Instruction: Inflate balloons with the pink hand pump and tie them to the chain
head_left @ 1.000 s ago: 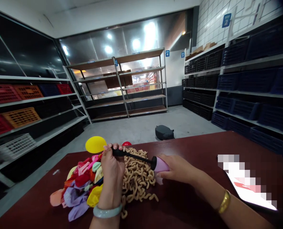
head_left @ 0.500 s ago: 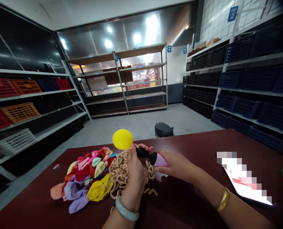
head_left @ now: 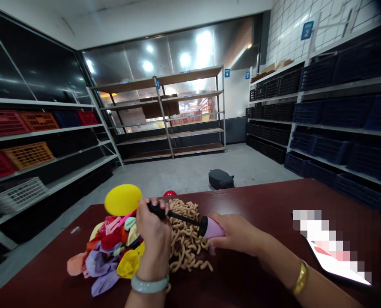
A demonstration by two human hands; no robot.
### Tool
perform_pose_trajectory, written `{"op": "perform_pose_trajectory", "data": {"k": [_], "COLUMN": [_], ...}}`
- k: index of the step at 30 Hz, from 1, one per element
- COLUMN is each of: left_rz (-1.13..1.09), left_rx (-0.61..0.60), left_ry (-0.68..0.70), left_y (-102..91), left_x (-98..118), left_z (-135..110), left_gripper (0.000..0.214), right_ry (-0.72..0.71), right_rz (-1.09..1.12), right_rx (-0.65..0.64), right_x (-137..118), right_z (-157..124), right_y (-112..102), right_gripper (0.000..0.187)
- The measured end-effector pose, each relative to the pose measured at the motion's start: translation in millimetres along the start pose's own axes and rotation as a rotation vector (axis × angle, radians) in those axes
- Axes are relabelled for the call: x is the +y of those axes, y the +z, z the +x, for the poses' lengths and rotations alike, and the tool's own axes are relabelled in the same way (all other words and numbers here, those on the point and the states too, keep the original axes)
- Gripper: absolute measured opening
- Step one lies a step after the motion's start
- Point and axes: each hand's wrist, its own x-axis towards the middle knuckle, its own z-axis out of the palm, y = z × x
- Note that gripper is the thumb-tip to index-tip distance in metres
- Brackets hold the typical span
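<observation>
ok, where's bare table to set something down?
Best: the table beyond the right hand, bordered by the far edge and white-screened device. Also between the arms, nearer than the tan curly pieces. Crowded: left of centre, with limp balloons, those pieces and the left hand on the pump.

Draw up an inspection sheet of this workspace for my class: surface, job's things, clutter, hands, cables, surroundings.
Surface: dark red table.
Job's things: pump, extended; inflated yellow balloon beside the left hand; heap of limp balloons; pile of tan curled pieces.
Clutter: lit-screen device at right, partly pixelated; small clear scrap at left.
Hands: left closed on the pump's black end; right hand around its purple barrel.
Cables: nothing seen.
Surroundings: shelves with crates; dark grey object on the floor beyond the table.
</observation>
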Motion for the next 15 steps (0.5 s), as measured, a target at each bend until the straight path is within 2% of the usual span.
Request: {"op": "perform_pose_trajectory", "data": {"k": [3,6,9,15], "left_rz": [-0.008,0.001,0.011,0.017], "left_rx": [0.018,-0.004,-0.009,-0.093], "left_ry": [0.079,0.115,0.096,-0.098], "left_y": [-7.2,-4.5,7.2,24.9], "left_x": [12,5,-12,-42], "left_z": [12,6,-17,-70], "left_gripper": [0.022,0.023,0.022,0.023], "right_ry": [-0.019,0.007,0.038,0.065], "right_rz": [-0.028,-0.083,-0.126,-0.152], "right_rx": [0.007,0.034,0.072,0.156], "right_x": [2,5,5,-6], "right_z": [0,0,0,0], "right_y": [1,1,0,1], "right_gripper": [0.047,0.044,0.042,0.045]}}
